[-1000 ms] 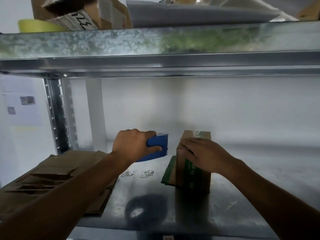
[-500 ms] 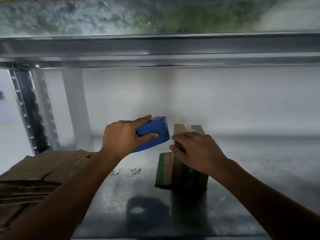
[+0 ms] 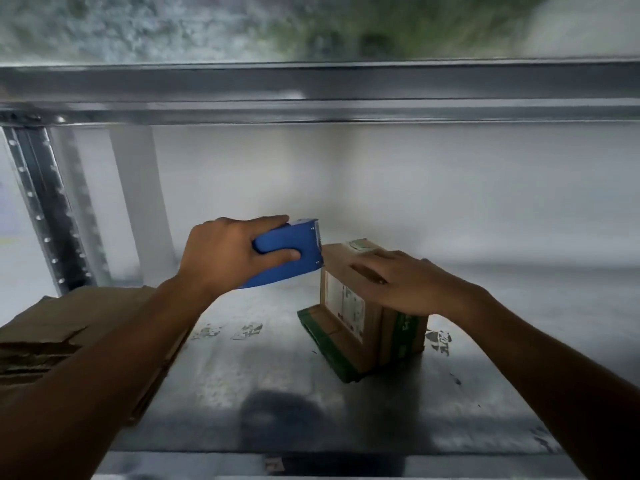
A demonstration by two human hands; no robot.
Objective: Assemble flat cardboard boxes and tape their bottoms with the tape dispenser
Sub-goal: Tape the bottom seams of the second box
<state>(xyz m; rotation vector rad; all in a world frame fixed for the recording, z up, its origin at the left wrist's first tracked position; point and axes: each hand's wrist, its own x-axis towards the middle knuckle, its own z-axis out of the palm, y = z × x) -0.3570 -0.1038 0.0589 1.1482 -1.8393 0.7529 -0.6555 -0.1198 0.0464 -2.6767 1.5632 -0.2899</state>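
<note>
A small brown cardboard box (image 3: 349, 317) with green print and a white label stands on the metal shelf (image 3: 277, 393), its lower flaps spread out at the base. My right hand (image 3: 405, 282) lies flat on the box's top, fingers straight, pressing the flaps down. My left hand (image 3: 225, 254) grips a blue tape dispenser (image 3: 291, 254), fingers curled round its body. The dispenser's front edge sits at the box's upper left edge; whether it touches is unclear.
A stack of flat cardboard boxes (image 3: 52, 341) lies at the left of the shelf. A perforated steel upright (image 3: 45, 216) stands at the back left. The upper shelf beam (image 3: 311, 95) hangs low overhead. Label scraps (image 3: 228, 330) stick to the shelf.
The box has turned, so its labelled side faces me. My right hand went from gripping the top edge to lying flat on it. The dispenser has come up to the box's top left edge.
</note>
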